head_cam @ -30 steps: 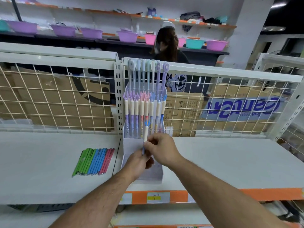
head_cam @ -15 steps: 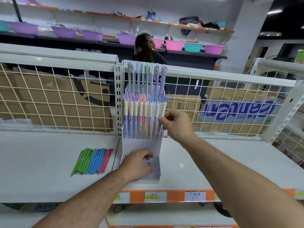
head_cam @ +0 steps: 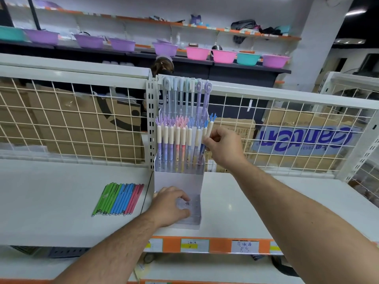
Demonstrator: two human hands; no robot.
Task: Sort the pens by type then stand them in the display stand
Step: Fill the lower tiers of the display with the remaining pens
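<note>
Head camera, looking down over a white shop shelf (head_cam: 61, 201) with a wire grid (head_cam: 82, 119) along its back edge. A clear tiered display stand (head_cam: 178, 181) sits mid-shelf, reaching from close to the orange-labelled front edge back towards the grid. The left hand (head_cam: 171, 206) lies on the stand's lowest front tier, fingers curled down over the clear plastic and gripping it. In the middle tier stands a row of pens (head_cam: 174, 138) with cream caps and purple, pink and blue antler-shaped tops; taller pastel pens (head_cam: 184, 95) rise behind them. At the right end of that row, the right hand (head_cam: 224, 146) is raised beside the stand, thumb and fingertips closed in a pinch on the cream cap of a blue-topped pen (head_cam: 210, 127), which leans slightly right. The fingers hide the pen's lower end, so whether it is seated in the stand cannot be told. To the left of the stand, nearer the front edge, a flat row of loose green, blue and pink pens (head_cam: 119, 198) lies side by side.
</note>
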